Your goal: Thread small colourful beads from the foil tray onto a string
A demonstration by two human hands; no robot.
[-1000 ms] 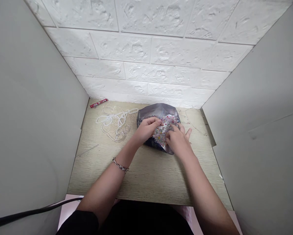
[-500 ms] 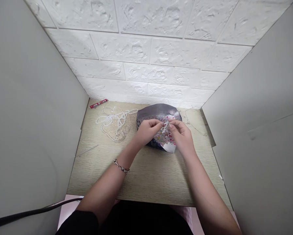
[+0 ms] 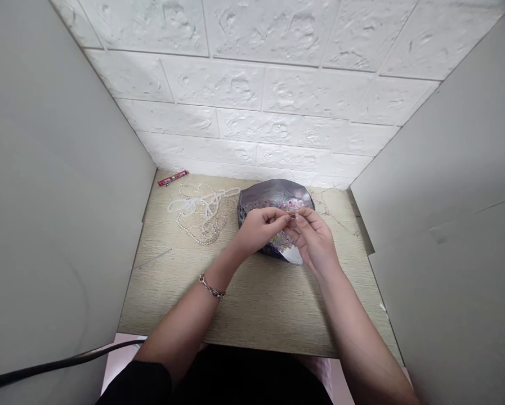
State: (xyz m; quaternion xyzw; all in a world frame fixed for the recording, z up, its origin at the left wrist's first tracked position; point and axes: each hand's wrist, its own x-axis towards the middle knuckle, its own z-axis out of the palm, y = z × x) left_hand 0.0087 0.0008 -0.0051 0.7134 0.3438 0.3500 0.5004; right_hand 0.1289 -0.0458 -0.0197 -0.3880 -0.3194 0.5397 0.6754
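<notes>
A silvery-grey open pouch (image 3: 273, 190) stands at the back of the wooden tabletop, with many small coloured beads (image 3: 284, 242) inside. Just above it, my left hand (image 3: 264, 229) and my right hand (image 3: 317, 239) meet at the fingertips. Thumb and forefinger are pinched on each hand. Whatever lies between them is too small to make out. A chain bracelet (image 3: 212, 288) circles my left wrist. The fingers cover part of the beads.
Strands of white and clear beads (image 3: 199, 216) lie left of the pouch. A small red packet (image 3: 173, 178) rests in the back left corner. Thin wire or thread (image 3: 340, 220) lies at right. Grey panels (image 3: 450, 225) flank the table (image 3: 269, 315); white brick-patterned wall (image 3: 235, 126) stands behind.
My fingertips have drawn closer together over the pouch, and the right hand has turned slightly. A small whitish bit seen between them earlier no longer shows clearly. The view has shifted a little.
</notes>
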